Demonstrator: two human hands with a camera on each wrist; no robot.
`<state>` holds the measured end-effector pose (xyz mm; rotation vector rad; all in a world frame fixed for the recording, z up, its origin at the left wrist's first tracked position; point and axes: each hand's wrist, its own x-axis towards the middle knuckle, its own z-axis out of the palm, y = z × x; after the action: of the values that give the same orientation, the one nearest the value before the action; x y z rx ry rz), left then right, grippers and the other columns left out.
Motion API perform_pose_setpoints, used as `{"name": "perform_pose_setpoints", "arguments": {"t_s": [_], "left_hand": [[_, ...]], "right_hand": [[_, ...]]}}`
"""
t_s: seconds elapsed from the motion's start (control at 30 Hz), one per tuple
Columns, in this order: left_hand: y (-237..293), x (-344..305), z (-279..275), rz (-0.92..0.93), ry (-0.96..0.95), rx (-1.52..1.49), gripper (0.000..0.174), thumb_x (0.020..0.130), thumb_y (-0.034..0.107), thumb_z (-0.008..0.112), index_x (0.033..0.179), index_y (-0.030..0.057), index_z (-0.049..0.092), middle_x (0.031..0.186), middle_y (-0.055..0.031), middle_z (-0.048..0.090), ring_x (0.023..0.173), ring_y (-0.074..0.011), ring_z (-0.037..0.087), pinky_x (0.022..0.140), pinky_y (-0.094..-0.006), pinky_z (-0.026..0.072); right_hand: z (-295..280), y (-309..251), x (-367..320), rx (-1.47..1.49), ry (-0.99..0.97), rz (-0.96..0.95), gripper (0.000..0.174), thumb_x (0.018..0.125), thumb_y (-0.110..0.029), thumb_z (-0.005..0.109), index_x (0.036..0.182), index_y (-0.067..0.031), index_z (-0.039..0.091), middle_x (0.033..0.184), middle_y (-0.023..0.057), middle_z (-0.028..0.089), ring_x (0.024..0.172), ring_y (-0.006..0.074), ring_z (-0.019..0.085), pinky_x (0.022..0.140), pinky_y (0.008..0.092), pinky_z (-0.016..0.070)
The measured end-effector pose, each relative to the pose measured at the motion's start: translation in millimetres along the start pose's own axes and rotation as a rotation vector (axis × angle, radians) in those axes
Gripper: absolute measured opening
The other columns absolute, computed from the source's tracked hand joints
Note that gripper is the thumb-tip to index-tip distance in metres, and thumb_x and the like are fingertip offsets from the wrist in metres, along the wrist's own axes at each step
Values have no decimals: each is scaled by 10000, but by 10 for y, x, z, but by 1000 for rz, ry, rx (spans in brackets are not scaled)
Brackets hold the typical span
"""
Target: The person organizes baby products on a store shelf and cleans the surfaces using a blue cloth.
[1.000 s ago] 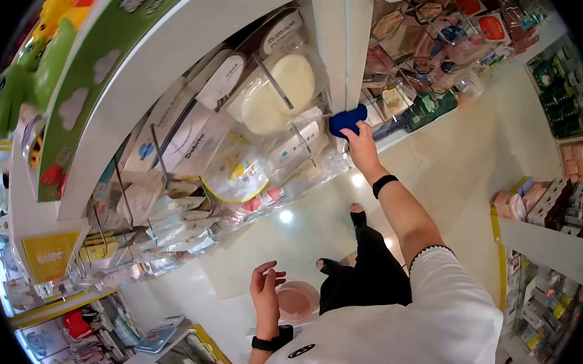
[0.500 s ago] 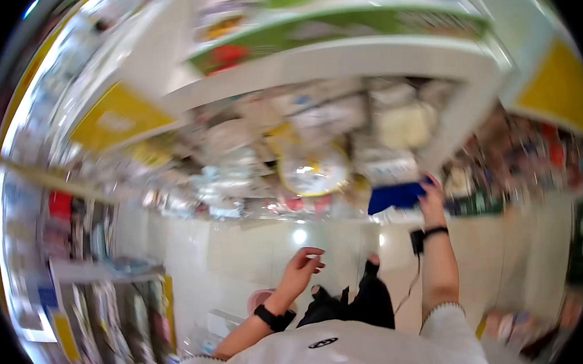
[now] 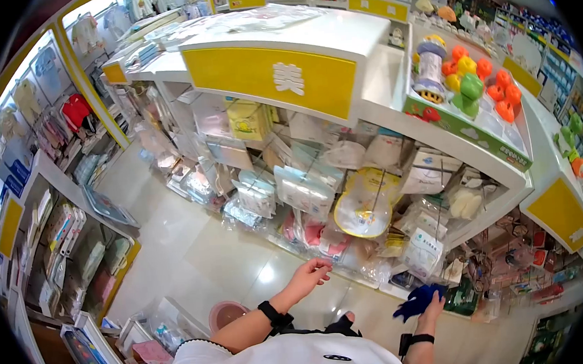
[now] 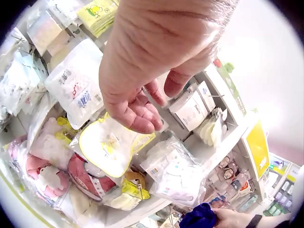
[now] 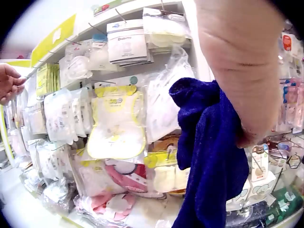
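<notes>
The right grip [image 3: 432,311] pinches one dark blue cloth [image 3: 416,300], which hangs from its fingers; in the right wrist view it covers part of the packets behind. Left of it, well apart, the left grip [image 3: 305,280] holds nothing, its fingers loosely curled.

Beyond both grips, plastic packets crowd the hooks of a white display unit [image 3: 381,113], overlapping too much to count. One yellow-edged bib [image 3: 363,212] hangs ahead, between the grips; one white packet [image 3: 423,252] hangs just beyond the cloth. Farther ahead of the right grip, a toy tray [image 3: 467,132] bears one green toy [image 3: 469,94] and several orange ones. One pink basin [image 3: 228,315] stands on the floor, left of the left grip.

The yellow panel [image 3: 271,78] ahead reads "美"; a white pack [image 5: 126,42] left of the right grip begins "Dab", the rest unclear.
</notes>
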<state>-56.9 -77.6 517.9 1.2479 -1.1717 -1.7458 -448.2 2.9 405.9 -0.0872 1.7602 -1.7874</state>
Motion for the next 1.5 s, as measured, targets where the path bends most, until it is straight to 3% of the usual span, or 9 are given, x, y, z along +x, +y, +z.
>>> {"name": "perform_pose_setpoints", "arguments": {"t_s": [0.17, 0.37, 0.53, 0.7, 0.97, 1.07, 1.23, 1.47, 1.5], "left_hand": [[-35, 91, -128, 46, -78, 4, 274, 842, 210, 572, 1074, 67, 541, 979, -45, 580, 857, -136, 573, 713, -259, 461], [57, 147, -110, 746, 28, 438, 373, 781, 132, 598, 1138, 55, 522, 1112, -123, 525, 972, -225, 546, 842, -340, 440], [187, -42, -371, 431, -81, 172, 326, 834, 133, 541, 1138, 22, 510, 1018, -91, 598, 940, -177, 557, 845, -305, 429], [104, -106, -731, 360, 23, -84, 286, 895, 129, 472, 1162, 33, 510, 1025, -15, 577, 906, -94, 530, 811, -243, 435], [-51, -141, -964, 117, 150, 170, 364, 872, 187, 542, 1209, 67, 476, 1109, -66, 536, 997, -162, 510, 856, -283, 416], [118, -236, -791, 443, -54, 224, 433, 857, 197, 562, 1253, 74, 436, 1178, -110, 484, 1048, -193, 486, 873, -297, 406], [171, -201, -577, 496, -255, 284, 722, 798, 236, 640, 1365, 47, 233, 1281, -176, 409, 1188, -231, 395, 972, -332, 343], [489, -280, -919, -41, -376, 256, 444, 827, 195, 621, 1199, -1, 478, 1054, -38, 573, 945, -117, 522, 832, -258, 426], [428, -245, -956, 56, -273, 278, 400, 835, 194, 611, 1169, 0, 505, 1001, -21, 589, 911, -99, 530, 804, -246, 434]], "right_hand": [[618, -281, -891, -111, -410, -32, 555, 847, -321, 583, 1230, 45, 417, 1164, 129, 518, 1031, 199, 504, 912, 315, 381], [1510, -641, -1715, -223, -1120, 131, 347, 805, -174, 610, 1101, -18, 514, 1007, 44, 562, 920, 124, 525, 842, 251, 403], [1927, -894, -2286, 21, -1412, 251, 570, 735, -155, 658, 1240, -54, 413, 1140, 71, 514, 1046, 176, 490, 920, 302, 381], [2038, -720, -2261, -445, -1333, 19, 489, 763, -49, 618, 1223, -30, 451, 1112, 65, 539, 1019, 159, 511, 918, 287, 383], [2059, -580, -2406, -222, -1134, 61, 254, 857, -149, 569, 1057, 8, 561, 945, 38, 604, 821, 104, 567, 768, 244, 451], [2055, -500, -2375, -384, -1148, 110, 270, 853, -171, 575, 1060, 2, 560, 934, 40, 604, 808, 99, 571, 735, 234, 460], [1997, -579, -2542, -380, -1388, 82, 442, 788, -144, 633, 1173, -6, 465, 1064, 51, 554, 942, 119, 530, 832, 260, 429], [2033, -892, -2535, -160, -1236, 144, 317, 887, -211, 529, 1129, -6, 536, 1026, 24, 599, 886, 97, 554, 810, 247, 448], [2029, -944, -2535, -142, -1210, 167, 327, 888, -225, 530, 1129, -5, 538, 1033, 26, 598, 889, 95, 553, 809, 246, 448]]}}
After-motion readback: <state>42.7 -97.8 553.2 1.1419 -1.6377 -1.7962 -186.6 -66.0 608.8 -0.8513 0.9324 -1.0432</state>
